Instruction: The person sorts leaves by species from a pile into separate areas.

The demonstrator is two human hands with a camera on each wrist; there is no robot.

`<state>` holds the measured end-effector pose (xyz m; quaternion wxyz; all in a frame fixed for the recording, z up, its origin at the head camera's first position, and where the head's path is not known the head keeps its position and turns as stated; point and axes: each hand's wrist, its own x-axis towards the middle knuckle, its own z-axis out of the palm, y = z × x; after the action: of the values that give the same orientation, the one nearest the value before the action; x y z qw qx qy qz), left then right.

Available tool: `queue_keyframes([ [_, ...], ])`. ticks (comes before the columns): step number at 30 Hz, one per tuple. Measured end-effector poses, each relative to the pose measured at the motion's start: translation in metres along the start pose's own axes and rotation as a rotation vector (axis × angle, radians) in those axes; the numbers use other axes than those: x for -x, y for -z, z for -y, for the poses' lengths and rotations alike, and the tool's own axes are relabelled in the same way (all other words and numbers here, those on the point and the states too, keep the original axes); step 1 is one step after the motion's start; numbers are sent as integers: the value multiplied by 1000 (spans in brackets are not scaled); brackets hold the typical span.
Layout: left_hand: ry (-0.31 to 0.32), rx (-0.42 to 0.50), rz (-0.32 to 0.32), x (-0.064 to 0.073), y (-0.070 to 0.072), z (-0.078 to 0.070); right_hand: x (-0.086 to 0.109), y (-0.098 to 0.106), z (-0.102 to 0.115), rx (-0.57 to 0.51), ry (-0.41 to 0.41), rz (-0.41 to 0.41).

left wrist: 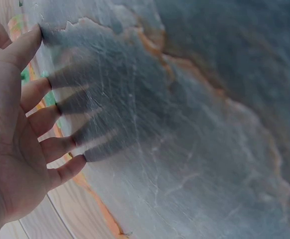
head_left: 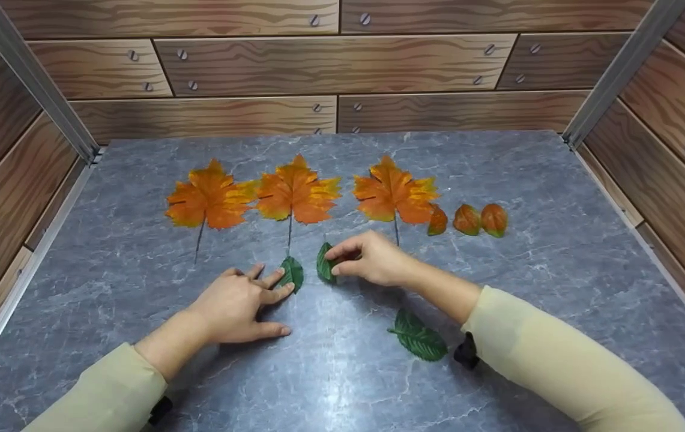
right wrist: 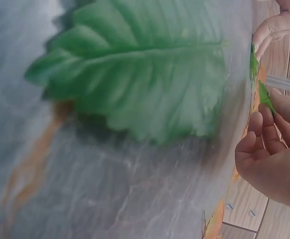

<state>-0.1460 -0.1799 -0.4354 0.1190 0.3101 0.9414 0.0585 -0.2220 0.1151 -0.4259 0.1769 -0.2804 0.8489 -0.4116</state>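
With spread fingers, my left hand [head_left: 237,306] presses a small green leaf [head_left: 292,276] against the table, below the stem of the middle orange maple leaf [head_left: 298,191]. Just to the right, my right hand [head_left: 375,261] pinches another green leaf [head_left: 323,264] between thumb and fingers, near the surface. That pinched leaf [right wrist: 265,97] shows at the fingertips in the right wrist view. A third green leaf [head_left: 419,337] lies loose below the right forearm and looms large in the right wrist view. In the left wrist view, my left hand [left wrist: 15,134] touches the tabletop with its fingertips.
Two more maple leaves, the left one [head_left: 211,195] and the right one [head_left: 393,191], complete a row. Small orange leaves [head_left: 467,219] lie right of them. Wood-patterned walls [head_left: 336,65] and metal rails [head_left: 612,72] bound the grey marbled table [head_left: 108,240].
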Motion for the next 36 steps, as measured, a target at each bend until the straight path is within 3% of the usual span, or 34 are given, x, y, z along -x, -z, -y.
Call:
queue_keyframes([
  [22,-16,-12,-9,0,0,0,-6,-10,1,8,-6,82],
  [29,-25,-11,-32,1,-1,0,7,1,-1,67,6,49],
  [36,-34,4,-46,3,-2,1,35,26,-4,79,-1,22],
])
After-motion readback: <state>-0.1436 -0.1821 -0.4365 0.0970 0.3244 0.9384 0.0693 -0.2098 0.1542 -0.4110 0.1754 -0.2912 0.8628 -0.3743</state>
